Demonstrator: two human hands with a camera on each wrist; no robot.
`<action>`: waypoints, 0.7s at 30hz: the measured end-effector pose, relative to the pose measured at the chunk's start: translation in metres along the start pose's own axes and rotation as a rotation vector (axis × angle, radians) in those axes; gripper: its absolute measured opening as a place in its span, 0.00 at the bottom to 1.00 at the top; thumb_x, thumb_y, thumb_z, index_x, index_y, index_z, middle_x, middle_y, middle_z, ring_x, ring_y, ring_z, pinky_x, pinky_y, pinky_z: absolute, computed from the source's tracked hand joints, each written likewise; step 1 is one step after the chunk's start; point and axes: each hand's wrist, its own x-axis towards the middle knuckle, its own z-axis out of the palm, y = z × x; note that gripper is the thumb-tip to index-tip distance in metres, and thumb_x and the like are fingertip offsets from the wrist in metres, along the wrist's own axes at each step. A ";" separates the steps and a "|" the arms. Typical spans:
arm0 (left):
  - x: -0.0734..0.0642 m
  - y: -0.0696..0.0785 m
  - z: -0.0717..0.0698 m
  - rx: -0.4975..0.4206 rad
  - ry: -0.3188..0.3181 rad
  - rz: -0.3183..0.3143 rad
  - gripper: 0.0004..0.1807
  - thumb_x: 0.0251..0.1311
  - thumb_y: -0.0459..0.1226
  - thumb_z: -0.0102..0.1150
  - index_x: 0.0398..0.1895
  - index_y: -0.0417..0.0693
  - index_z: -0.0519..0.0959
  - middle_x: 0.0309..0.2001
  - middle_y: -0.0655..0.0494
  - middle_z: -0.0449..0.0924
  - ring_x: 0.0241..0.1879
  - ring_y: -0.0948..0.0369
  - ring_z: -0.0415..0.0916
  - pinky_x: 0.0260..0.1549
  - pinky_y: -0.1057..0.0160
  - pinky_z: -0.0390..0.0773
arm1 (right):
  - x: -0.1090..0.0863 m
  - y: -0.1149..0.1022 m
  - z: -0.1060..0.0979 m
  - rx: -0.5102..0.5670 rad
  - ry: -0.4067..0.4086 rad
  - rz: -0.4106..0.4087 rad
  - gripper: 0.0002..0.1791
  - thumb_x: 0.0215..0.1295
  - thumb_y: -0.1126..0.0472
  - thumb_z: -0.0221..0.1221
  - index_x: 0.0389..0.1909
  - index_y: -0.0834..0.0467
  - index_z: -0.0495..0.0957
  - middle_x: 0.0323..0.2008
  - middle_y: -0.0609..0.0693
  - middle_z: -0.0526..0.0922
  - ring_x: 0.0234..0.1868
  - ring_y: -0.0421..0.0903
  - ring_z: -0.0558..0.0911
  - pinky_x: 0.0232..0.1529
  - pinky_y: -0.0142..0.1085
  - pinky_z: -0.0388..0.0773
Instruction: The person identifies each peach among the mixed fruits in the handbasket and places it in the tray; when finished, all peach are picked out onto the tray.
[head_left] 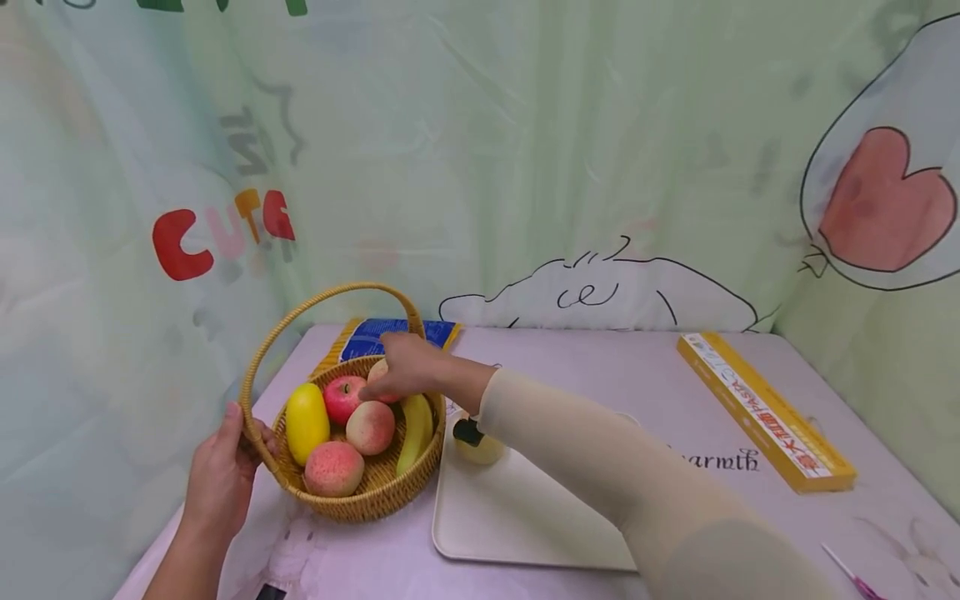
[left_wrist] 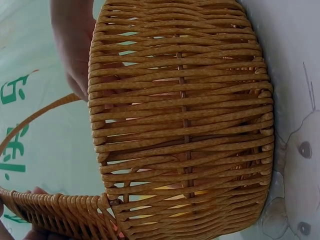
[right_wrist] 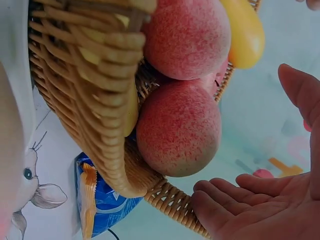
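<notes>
My left hand [head_left: 221, 479] grips the handle of the wicker basket [head_left: 375, 504] at its left base. Over the basket's far right side is my right hand [head_left: 408, 364], fingers spread, beside a peach [right_wrist: 179, 129]; in the right wrist view a gap shows between them. Inside the basket lie a red apple [head_left: 343, 398], two more peaches, one in the middle [head_left: 371, 427] and one in front [head_left: 333, 468], a yellow mango-shaped fruit [head_left: 307, 423] and a banana [head_left: 416, 429]. Woven wall [left_wrist: 185, 110] fills most of the left wrist view.
Right of the basket lies a white tray [head_left: 525, 521], bearing a pale yellow item [head_left: 483, 450] with a dark part, half behind my right arm. A blue and yellow packet [head_left: 367, 337] lies behind the basket. A yellow pasta box [head_left: 765, 408] is at the right. Curtains enclose the table.
</notes>
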 end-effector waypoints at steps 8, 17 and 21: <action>-0.001 -0.001 0.000 -0.008 -0.005 0.024 0.25 0.82 0.53 0.39 0.34 0.49 0.78 0.29 0.60 0.77 0.32 0.63 0.76 0.41 0.71 0.79 | 0.014 -0.004 0.012 -0.042 -0.039 0.045 0.53 0.63 0.40 0.69 0.80 0.61 0.56 0.77 0.56 0.67 0.77 0.50 0.67 0.75 0.41 0.66; 0.001 -0.004 -0.002 -0.028 -0.031 0.051 0.24 0.84 0.49 0.36 0.36 0.48 0.78 0.30 0.59 0.78 0.32 0.62 0.76 0.42 0.71 0.79 | 0.019 -0.006 0.017 -0.122 -0.041 0.067 0.44 0.64 0.41 0.69 0.73 0.61 0.68 0.68 0.53 0.78 0.62 0.46 0.79 0.64 0.36 0.78; 0.000 -0.004 -0.002 -0.022 -0.024 0.050 0.24 0.84 0.49 0.36 0.36 0.48 0.78 0.30 0.59 0.77 0.33 0.62 0.76 0.42 0.72 0.79 | 0.021 -0.006 0.017 -0.171 -0.050 0.032 0.30 0.64 0.44 0.69 0.58 0.60 0.77 0.50 0.50 0.83 0.45 0.44 0.81 0.48 0.30 0.81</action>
